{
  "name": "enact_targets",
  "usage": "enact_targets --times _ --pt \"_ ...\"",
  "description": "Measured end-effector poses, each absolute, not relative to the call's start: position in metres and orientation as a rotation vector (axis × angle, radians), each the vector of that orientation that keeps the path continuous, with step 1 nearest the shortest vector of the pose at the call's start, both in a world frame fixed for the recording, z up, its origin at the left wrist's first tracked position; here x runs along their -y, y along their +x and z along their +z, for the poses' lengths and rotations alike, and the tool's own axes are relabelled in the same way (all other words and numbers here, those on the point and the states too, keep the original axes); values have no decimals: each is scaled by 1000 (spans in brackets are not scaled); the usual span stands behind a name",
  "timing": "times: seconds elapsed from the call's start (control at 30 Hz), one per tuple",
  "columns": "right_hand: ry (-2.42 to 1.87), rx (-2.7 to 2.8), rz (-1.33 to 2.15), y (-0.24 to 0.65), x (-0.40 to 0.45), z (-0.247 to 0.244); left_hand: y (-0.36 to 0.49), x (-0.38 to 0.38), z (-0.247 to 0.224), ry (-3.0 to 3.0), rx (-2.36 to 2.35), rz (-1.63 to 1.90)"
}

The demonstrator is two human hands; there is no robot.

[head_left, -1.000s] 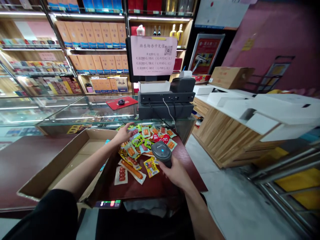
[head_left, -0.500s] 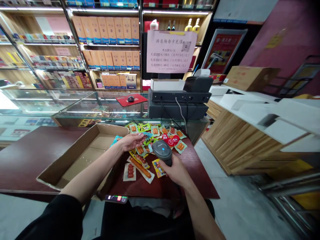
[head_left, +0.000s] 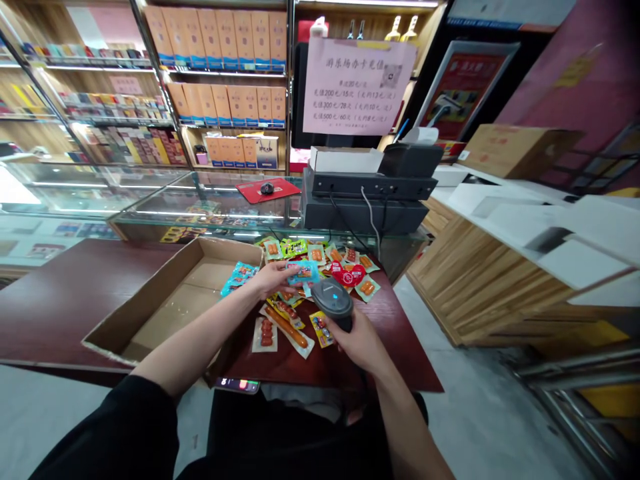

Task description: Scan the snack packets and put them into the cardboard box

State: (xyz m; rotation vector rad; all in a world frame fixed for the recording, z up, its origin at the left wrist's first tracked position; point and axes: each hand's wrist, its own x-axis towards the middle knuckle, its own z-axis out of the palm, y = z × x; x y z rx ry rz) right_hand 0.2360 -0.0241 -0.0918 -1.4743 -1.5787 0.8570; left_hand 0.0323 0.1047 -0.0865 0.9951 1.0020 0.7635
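Between the fingers of my left hand is a small blue snack packet, held flat over the pile. My right hand is wrapped round the grip of a dark barcode scanner, its head just right of and below the packet. Under and around both hands lie several packaged sausages, among them a long sausage and a pack of dark red ones. A yellow packet lies left of my right hand. A red heart-shaped packet sits behind the scanner.
An open cardboard box stands on the left of the brown table, with blue packets at its right end. A phone lies at the front edge. Behind are a glass counter, a cash drawer and a receipt printer.
The blue packet now lies flatter and shows more of its face, close to the scanner. The whole view has shifted slightly; my right hand still holds the scanner.
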Motion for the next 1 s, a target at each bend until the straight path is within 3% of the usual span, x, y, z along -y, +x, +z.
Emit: enact_targets --times 1.0 --pt "-1534 1599 887 233 28 -95 33 -108 -89 1000 -1012 960"
